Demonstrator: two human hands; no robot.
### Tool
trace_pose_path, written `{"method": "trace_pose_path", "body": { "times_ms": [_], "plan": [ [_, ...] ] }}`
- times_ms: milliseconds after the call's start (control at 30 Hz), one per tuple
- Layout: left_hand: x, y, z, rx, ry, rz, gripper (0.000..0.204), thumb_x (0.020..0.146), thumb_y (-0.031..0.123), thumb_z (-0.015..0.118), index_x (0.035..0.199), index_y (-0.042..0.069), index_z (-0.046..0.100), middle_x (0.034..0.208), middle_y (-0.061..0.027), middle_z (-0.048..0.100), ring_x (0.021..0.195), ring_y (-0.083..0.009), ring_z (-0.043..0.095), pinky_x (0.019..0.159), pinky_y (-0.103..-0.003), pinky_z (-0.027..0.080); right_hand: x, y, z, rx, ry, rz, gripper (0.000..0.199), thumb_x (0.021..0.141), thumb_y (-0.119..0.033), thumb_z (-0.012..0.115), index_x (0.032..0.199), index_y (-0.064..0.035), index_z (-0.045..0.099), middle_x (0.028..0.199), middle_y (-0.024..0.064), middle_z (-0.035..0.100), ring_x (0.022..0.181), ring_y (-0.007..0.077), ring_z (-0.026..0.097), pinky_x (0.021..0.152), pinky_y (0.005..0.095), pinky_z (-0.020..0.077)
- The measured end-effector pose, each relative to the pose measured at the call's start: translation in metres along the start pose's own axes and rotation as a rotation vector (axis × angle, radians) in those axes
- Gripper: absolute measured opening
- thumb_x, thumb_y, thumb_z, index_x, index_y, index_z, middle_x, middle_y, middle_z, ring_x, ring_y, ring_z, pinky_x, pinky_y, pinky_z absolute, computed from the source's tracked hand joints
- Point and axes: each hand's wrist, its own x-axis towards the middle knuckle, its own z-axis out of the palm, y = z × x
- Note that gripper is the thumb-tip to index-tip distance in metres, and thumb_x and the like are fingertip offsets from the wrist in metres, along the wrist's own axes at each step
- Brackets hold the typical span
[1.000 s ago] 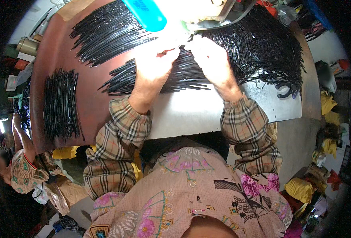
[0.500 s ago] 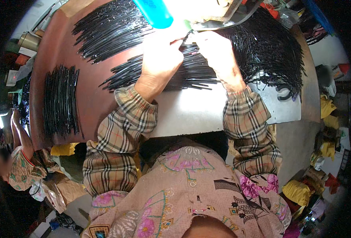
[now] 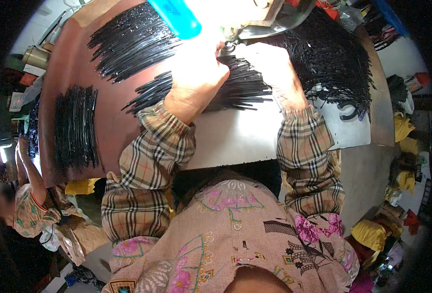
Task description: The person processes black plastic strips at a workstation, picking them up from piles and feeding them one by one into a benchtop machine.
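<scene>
Feeding thin black rods (image 3: 240, 88) from the fanned pile on the worktable (image 3: 235, 141) toward the metal fixture (image 3: 269, 24), looks mid-step: left hand (image 3: 196, 85) curled, grip hidden; right hand (image 3: 267, 66) pinched on rod ends by the fixture; next move likely needs one rod singled out, aligned.
</scene>
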Motion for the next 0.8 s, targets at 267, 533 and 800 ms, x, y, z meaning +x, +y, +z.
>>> {"method": "trace_pose_path", "body": {
  "times_ms": [267, 533, 800],
  "plan": [
    [0.005, -0.020, 0.000, -0.045, -0.141, -0.180, 0.018, 0.079, 0.019, 0.069, 0.088, 0.004, 0.069, 0.071, -0.0068, 0.064, 0.060, -0.0176, 0.061, 0.054, -0.026, 0.048, 0.004, -0.009, -0.004, -0.039, -0.084, -0.085, 0.015, 0.088, -0.007, 0.062, 0.096, 0.0041, 0.068, 0.086, 0.0113, 0.069, 0.075, 0.0147, 0.064, 0.066, 0.0250, 0.0517],
    [-0.015, 0.014, -0.023, -1.814, -0.035, -0.890, 0.020, 0.088, 0.011, 0.065, 0.098, -0.006, 0.061, 0.083, -0.0140, 0.066, 0.074, -0.0224, 0.067, 0.066, -0.028, 0.055, -0.030, -0.052, -0.018, 0.332, -0.048, 0.386, 0.038, 0.082, -0.009, 0.072, 0.116, 0.0022, 0.057, 0.087, 0.0027, 0.059, 0.068, 0.0060, 0.054, 0.058, 0.0185, 0.0454],
    [-0.020, 0.035, -0.012, -1.769, -0.080, -1.012, 0.018, 0.087, 0.013, 0.063, 0.095, -0.003, 0.060, 0.083, -0.0104, 0.063, 0.072, -0.0184, 0.066, 0.064, -0.027, 0.055, -0.044, -0.042, 0.022, 0.615, 0.251, 0.309, 0.043, 0.086, -0.008, 0.065, 0.123, 0.0076, 0.051, 0.094, 0.0050, 0.060, 0.073, 0.0093, 0.055, 0.066, 0.0209, 0.0458]
  ]
}}
